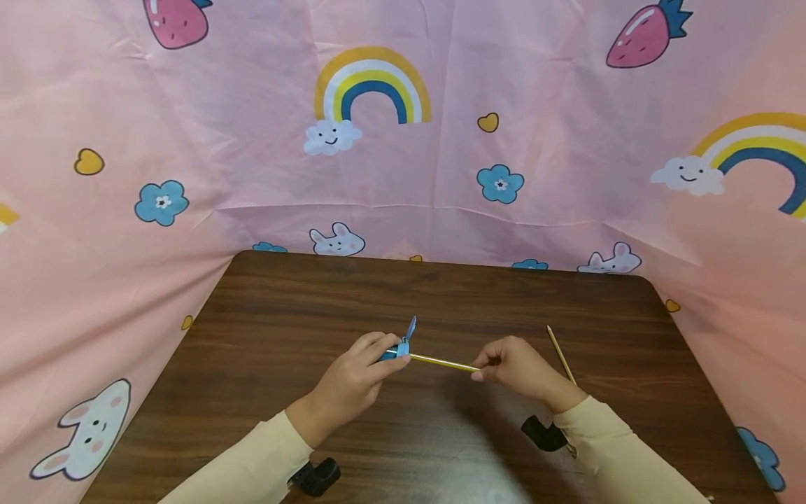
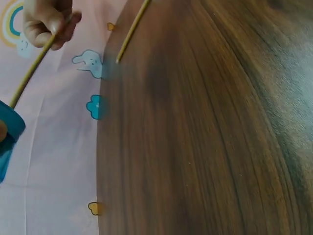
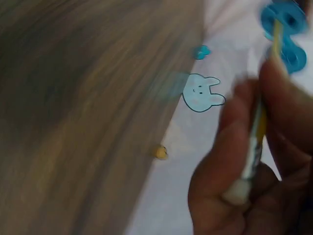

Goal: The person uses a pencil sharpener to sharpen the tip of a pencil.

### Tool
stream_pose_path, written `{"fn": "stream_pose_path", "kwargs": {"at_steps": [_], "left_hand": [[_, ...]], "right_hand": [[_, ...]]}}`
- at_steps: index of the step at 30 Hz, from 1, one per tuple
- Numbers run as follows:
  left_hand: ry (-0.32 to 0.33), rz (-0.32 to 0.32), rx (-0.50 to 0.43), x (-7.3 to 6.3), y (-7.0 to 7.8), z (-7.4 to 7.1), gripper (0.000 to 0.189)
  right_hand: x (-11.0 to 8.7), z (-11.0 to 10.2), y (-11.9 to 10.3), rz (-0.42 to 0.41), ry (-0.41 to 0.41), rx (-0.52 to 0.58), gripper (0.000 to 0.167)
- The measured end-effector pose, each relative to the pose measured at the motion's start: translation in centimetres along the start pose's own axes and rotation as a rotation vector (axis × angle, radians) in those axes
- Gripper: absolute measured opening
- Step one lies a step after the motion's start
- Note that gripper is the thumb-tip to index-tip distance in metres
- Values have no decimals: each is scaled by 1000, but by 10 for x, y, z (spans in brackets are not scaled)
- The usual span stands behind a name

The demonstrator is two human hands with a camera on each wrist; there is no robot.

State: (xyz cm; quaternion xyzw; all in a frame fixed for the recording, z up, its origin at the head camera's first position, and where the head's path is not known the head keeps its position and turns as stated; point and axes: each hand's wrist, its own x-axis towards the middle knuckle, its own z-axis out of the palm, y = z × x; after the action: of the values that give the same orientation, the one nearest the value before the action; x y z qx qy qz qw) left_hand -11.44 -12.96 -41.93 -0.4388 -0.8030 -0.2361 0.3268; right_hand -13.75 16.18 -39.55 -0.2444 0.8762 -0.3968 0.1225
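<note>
My left hand (image 1: 352, 376) grips a blue pencil sharpener (image 1: 403, 348) whose lid stands flipped up. In the right wrist view two round holes show on the sharpener's face (image 3: 288, 20). A yellow-striped pencil (image 1: 443, 362) runs between both hands, its far end at one of those holes. My right hand (image 1: 519, 365) pinches the pencil near its other end, between thumb and fingers. That end is whitish in the right wrist view, lying within the curled fingers. Both hands are raised over the dark wooden table (image 1: 302, 301).
A second pencil (image 1: 560, 353) lies on the table beyond the right wrist, partly covered by the forearm. A pink patterned cloth (image 1: 252, 105) hangs behind the table and along its sides. Black wrist devices (image 1: 317, 477) sit under both sleeves.
</note>
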Motion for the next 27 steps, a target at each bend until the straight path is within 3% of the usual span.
{"fn": "stream_pose_path", "kwargs": {"at_steps": [3,6,9,13,16,21,27], "left_hand": [[20,38,5,-1,0,2,44],[16,20,-19,-2,-1,3,42],[8,-26,-32,-3,-2,4,21],[15,-78,-37,-2,-3,5,38],[27,-116,-55,0,-3,4,36],[39,-179,-76,0,-3,3,38],[14,-252,-98,2,-1,2,39]], "right_hand": [[3,-9,4,133,-168,203,10],[4,-13,4,121,-189,176,12],[4,-10,-3,70,-81,-43,11],[1,0,-12,1,122,-403,16],[-1,6,-10,-93,257,-571,28],[1,11,2,-285,440,-679,49],[1,16,15,-456,600,-746,56]]}}
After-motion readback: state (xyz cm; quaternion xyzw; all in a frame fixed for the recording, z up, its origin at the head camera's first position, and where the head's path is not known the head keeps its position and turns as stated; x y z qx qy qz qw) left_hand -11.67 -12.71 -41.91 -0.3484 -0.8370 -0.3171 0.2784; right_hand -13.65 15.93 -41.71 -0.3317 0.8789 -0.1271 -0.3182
